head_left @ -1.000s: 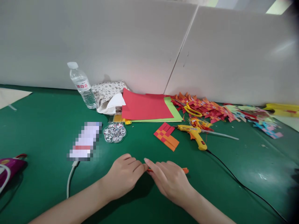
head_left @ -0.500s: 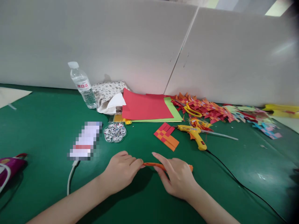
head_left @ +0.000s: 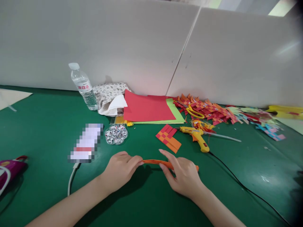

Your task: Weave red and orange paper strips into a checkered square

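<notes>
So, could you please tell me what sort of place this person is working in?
Probably a paper-craft workbench: a green-covered table holds a yellow hot-glue gun, red and green paper sheets and a pile of woven red-and-orange paper pieces. Both hands pinch a folded orange paper strip.

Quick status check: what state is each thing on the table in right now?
Orange paper strip: folded, pinched at both ends.
Left hand: shut on the strip's left end.
Right hand: gripping the strip's right part.
Water bottle: upright, capped.
Glue gun: lying down, cord attached.
Scissors: lying on the woven pieces.
Woven paper square: flat, untouched.
</notes>
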The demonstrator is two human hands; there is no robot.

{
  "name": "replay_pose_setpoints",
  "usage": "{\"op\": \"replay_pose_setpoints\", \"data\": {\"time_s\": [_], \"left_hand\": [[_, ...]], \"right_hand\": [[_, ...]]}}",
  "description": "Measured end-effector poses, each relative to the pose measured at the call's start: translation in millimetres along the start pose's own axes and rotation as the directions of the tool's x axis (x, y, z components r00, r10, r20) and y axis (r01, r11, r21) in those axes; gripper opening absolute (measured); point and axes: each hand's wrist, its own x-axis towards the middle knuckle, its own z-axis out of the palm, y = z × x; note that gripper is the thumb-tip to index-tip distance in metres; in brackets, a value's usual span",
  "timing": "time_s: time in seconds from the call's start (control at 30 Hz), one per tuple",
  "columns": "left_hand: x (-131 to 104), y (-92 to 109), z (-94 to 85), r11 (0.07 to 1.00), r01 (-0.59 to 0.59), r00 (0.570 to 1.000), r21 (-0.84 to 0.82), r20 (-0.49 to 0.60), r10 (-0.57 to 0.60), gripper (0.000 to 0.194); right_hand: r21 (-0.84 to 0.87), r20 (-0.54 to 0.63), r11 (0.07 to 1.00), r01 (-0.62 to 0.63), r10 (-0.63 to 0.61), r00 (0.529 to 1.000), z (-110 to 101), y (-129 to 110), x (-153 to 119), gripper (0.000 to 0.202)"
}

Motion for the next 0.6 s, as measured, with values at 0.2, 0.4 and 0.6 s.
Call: {"op": "replay_pose_setpoints", "data": {"time_s": [0.2, 0.4, 0.6], "left_hand": [[-0.7, 0.3, -3.1, 0.984, 0.114, 0.992, -0.137, 0.068, -0.106, 0.024], [1.6, 2.3, -9.1, 0.809, 0.444, 0.887, -0.385, 0.317, -0.336, 0.031], [2.7, 1.6, -9.2, 0.825, 0.432, 0.896, -0.364, 0.280, -0.346, 0.025]], "right_hand": [[0.032, -0.083, 0.998, 0.058, -0.055, 0.995, -0.9, 3.2, 3.8, 0.041], [0.045, -0.162, 0.983, 0.175, -0.166, 0.973, -2.7, 7.3, 7.1, 0.036], [0.050, -0.191, 0.976, 0.211, -0.199, 0.961, -5.0, 5.0, 7.1, 0.036]]}}
